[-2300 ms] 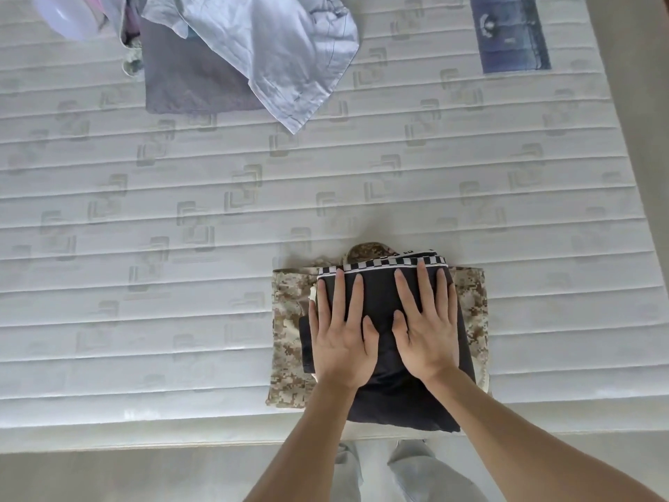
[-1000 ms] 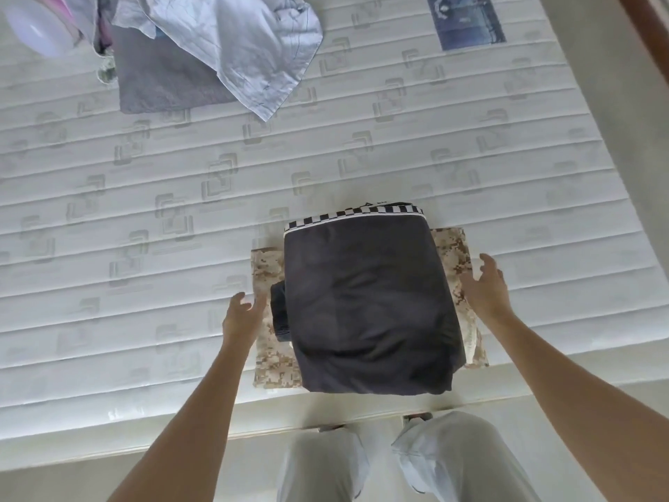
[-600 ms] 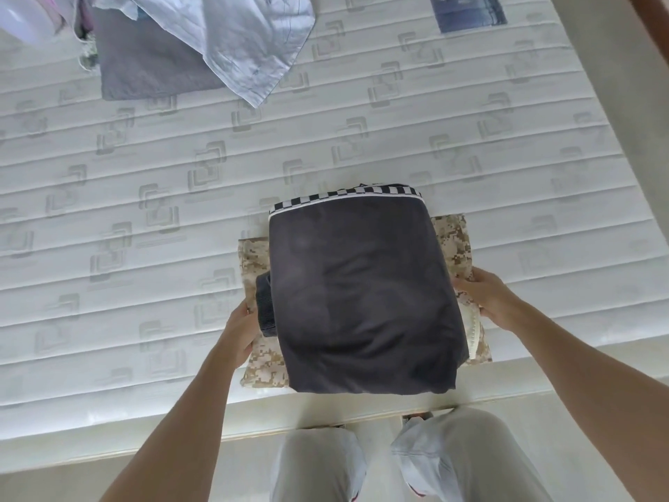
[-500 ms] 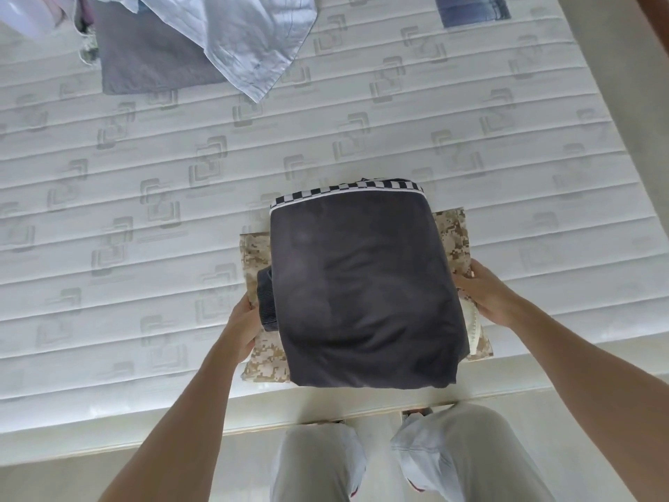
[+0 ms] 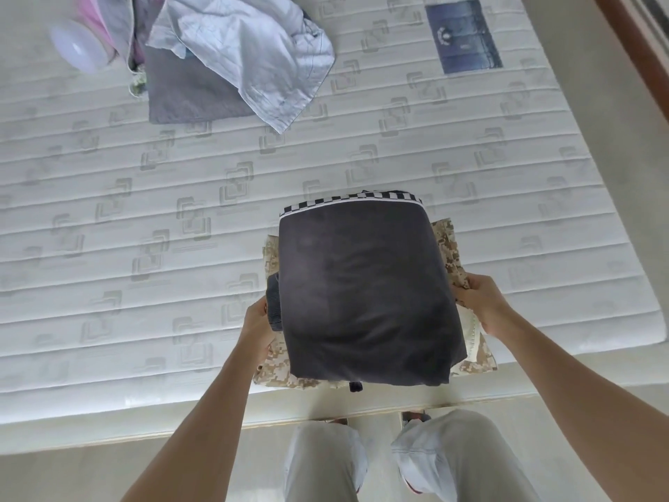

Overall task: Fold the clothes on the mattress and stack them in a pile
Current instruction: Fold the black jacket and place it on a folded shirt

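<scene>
A pile of folded clothes sits at the near edge of the white mattress [image 5: 108,248]. On top lies a dark grey folded garment [image 5: 365,295] with a black-and-white checked band at its far edge. Beneath it is a folded camouflage garment [image 5: 447,248]. My left hand [image 5: 259,322] grips the pile's left side. My right hand [image 5: 481,302] grips the right side, fingers curled round the camouflage edge. The pile looks raised toward me.
At the back left lie unfolded clothes: a pale blue shirt [image 5: 253,48] over a grey cloth [image 5: 188,92], with a pink and white object [image 5: 83,41] beside them. A blue label [image 5: 463,34] is sewn on the mattress. The mattress's right edge borders the floor.
My hands left the top of the dark garment, moved apart to the pile's two sides, and took hold of it. The pile now appears lifted closer to me.
</scene>
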